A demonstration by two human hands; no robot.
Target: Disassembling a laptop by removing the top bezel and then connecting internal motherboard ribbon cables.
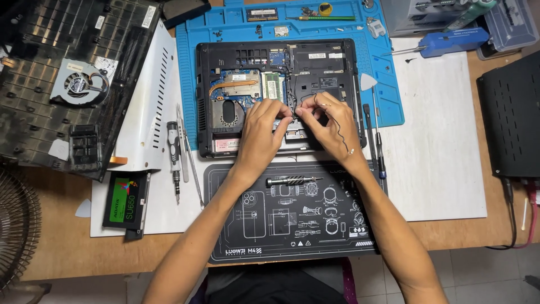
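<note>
Fingers of the left hand and those of the right hand meet tip to tip, pinched on a thin black wire that trails over the back of the right hand. Both hands rest over the lower middle of an opened laptop base, its copper heat pipe and green memory module exposed. The base lies on a blue mat. Nearer the person, a screwdriver sits on a black printed mat. A solid-state drive lies well to the left on the counter.
</note>
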